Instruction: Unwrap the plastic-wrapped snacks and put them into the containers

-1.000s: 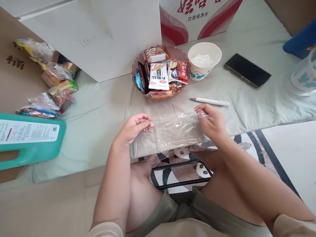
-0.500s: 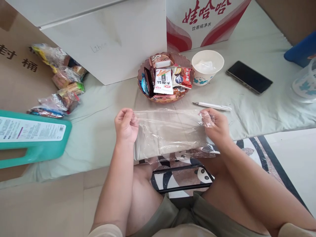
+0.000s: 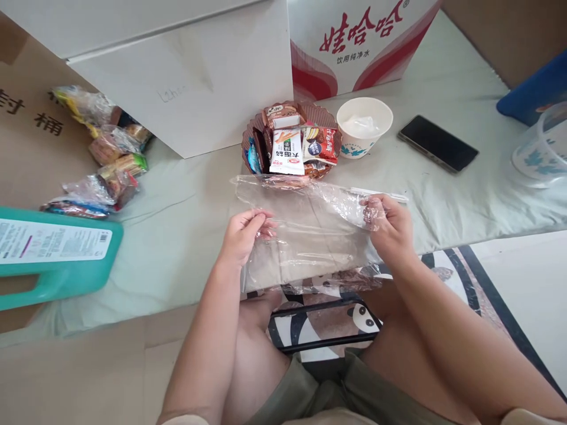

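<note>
A clear plastic bag (image 3: 305,242) spans the space between my hands, over the front edge of the cloth-covered table. My left hand (image 3: 245,236) is closed, thumb against fingers, on the bag's near layer at the left. Closed around its right side is my right hand (image 3: 390,227), with crumpled film at the fingertips. The far layer stands away from the near one, leaving a gap at the bag's mouth. Just beyond lies a scalloped brown bowl (image 3: 246,139) of wrapped snacks (image 3: 287,152). A white pen-like tool (image 3: 398,197) lies partly behind the film.
Right of the bowl stand a paper cup (image 3: 365,127) and a phone (image 3: 438,143). A clear plastic jug (image 3: 543,147) is at far right. Boxes (image 3: 230,77) line the back. On the left are bagged snacks (image 3: 117,144) and a green jug (image 3: 84,277).
My left hand has moved right and slightly nearer me. The bag's far layer has come away from it and risen toward the bowl, opening the mouth. My right hand keeps its hold.
</note>
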Action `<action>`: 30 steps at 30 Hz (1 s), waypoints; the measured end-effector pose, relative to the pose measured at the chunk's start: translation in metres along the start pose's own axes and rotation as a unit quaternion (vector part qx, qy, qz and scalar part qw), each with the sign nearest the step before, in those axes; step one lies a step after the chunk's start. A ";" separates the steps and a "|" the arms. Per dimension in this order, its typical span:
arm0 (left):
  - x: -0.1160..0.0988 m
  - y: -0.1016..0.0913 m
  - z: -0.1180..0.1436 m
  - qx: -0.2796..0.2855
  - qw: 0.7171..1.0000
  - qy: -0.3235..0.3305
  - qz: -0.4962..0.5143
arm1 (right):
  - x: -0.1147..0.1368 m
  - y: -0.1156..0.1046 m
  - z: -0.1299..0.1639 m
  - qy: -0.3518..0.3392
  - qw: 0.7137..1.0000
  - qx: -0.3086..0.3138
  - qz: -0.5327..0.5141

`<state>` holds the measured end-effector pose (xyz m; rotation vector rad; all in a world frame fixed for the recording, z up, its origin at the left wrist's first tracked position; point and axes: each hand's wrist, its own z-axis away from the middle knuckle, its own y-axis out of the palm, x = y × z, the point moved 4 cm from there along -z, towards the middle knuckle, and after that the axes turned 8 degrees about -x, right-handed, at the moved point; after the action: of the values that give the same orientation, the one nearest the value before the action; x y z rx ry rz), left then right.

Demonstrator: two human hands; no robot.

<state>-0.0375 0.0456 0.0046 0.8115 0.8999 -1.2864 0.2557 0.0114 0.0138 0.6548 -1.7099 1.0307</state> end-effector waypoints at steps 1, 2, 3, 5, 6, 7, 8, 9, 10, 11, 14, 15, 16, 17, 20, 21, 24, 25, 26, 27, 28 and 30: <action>-0.002 0.000 0.000 -0.004 1.000 0.019 -0.002 | -0.001 -0.001 0.000 0.003 1.000 -0.002 -0.002; -0.004 0.001 0.001 -0.001 0.999 0.034 -0.003 | -0.002 -0.002 0.000 0.005 1.000 -0.004 -0.005; -0.005 0.001 0.002 0.004 0.999 0.043 -0.001 | -0.004 -0.003 -0.001 0.007 1.000 -0.007 -0.007; -0.007 0.000 0.003 -0.002 0.998 0.056 0.008 | -0.008 -0.005 -0.002 0.012 1.000 -0.011 -0.015; -0.008 -0.002 0.002 -0.014 0.998 0.062 0.018 | -0.010 -0.007 -0.002 0.014 1.000 -0.014 -0.019; -0.008 -0.004 0.002 -0.030 0.997 0.067 0.030 | -0.012 -0.009 -0.003 0.014 1.000 -0.017 -0.022; -0.009 -0.006 0.001 -0.045 0.995 0.073 0.044 | -0.014 -0.010 -0.003 0.011 0.999 -0.022 -0.022; -0.009 -0.008 -0.001 -0.061 0.993 0.079 0.061 | -0.015 -0.012 -0.004 0.007 0.999 -0.028 -0.020; -0.010 -0.010 -0.003 -0.081 0.990 0.088 0.081 | -0.015 -0.014 -0.004 0.003 0.999 -0.034 -0.016; -0.011 -0.013 -0.005 -0.101 0.984 0.098 0.105 | -0.016 -0.016 -0.005 0.001 0.999 -0.039 -0.012; -0.012 -0.019 -0.009 -0.123 0.967 0.122 0.187 | -0.016 -0.018 -0.005 0.003 0.999 -0.044 -0.005; -0.012 -0.018 -0.010 -0.102 0.966 0.122 0.204 | -0.016 -0.019 -0.005 0.003 0.999 -0.044 -0.006; -0.012 -0.016 -0.009 -0.062 0.970 0.113 0.208 | -0.015 -0.018 -0.005 0.003 0.999 -0.045 -0.009; -0.011 -0.012 -0.008 -0.011 0.976 0.094 0.195 | -0.015 -0.018 -0.004 0.003 0.999 -0.045 -0.015; -0.002 0.001 -0.002 0.101 0.991 0.009 0.085 | -0.014 -0.017 -0.002 0.014 0.997 -0.037 -0.060; 0.001 0.004 -0.002 0.101 0.994 -0.007 0.052 | -0.013 -0.017 -0.001 0.012 0.996 -0.031 -0.081; 0.003 0.006 -0.006 0.025 0.999 0.012 0.036 | -0.009 -0.017 0.001 -0.015 0.988 0.014 -0.150; 0.002 0.006 -0.008 0.001 0.998 0.027 0.051 | -0.008 -0.017 0.002 -0.023 0.985 0.040 -0.165; 0.002 0.007 -0.009 -0.017 0.997 0.038 0.066 | -0.007 -0.015 0.003 -0.024 0.982 0.070 -0.173; 0.001 0.007 -0.011 -0.029 0.995 0.046 0.080 | -0.007 -0.013 0.004 -0.021 0.979 0.104 -0.175; 0.000 0.006 -0.012 -0.037 0.994 0.051 0.090 | -0.007 -0.010 0.005 -0.016 0.976 0.137 -0.170; -0.002 0.006 -0.012 -0.040 0.993 0.053 0.100 | -0.008 -0.004 0.007 -0.011 0.974 0.175 -0.143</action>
<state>-0.0333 0.0579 0.0013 0.8891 0.9235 -1.0349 0.2581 0.0029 0.0062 1.1085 -1.4086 1.1276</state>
